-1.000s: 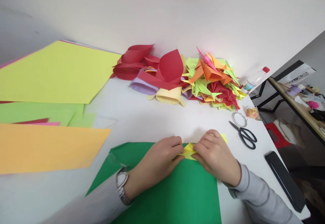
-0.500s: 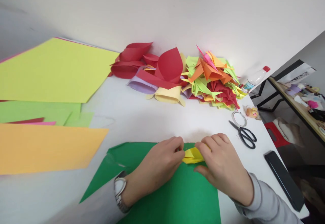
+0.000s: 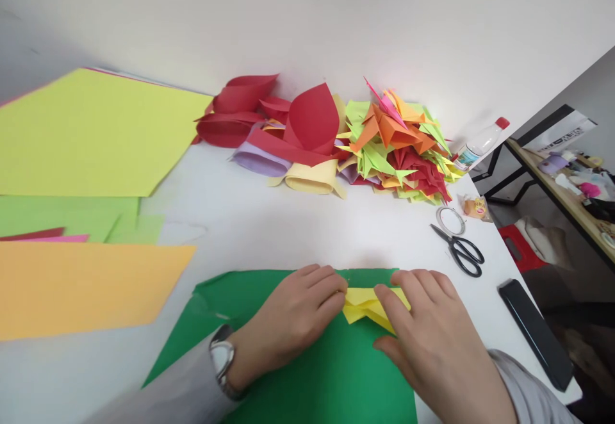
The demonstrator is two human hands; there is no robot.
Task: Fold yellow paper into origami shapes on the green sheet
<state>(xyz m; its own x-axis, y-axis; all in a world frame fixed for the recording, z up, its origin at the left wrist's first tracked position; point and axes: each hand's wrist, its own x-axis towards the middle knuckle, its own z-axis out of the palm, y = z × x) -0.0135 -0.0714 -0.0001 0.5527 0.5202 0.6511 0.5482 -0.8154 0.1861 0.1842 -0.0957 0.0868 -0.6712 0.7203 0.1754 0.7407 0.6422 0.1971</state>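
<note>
A folded piece of yellow paper (image 3: 361, 303) lies between my two hands, above a green sheet (image 3: 336, 373) on the white table. Its left end is pinched by the closed fingers of my left hand (image 3: 300, 309), which wears a wristwatch. Over the right part of the yellow paper curls my right hand (image 3: 432, 328), fingers bent onto it and the thumb held lower, a little apart from the index finger. The paper's right end is hidden behind these fingers.
Large yellow (image 3: 106, 136) and orange sheets (image 3: 91, 289) lie at left. Along the wall sit curled red paper shapes (image 3: 314, 120) and a heap of folded paper pieces (image 3: 391, 132). At right are scissors (image 3: 459, 251), a tape roll (image 3: 450, 220), a bottle (image 3: 480, 145) and a black case (image 3: 534, 334).
The yellow paper shows more of its folds, with a flap spread toward me. My right hand has shifted right and nearer to me. My left hand stays at the paper's left end.
</note>
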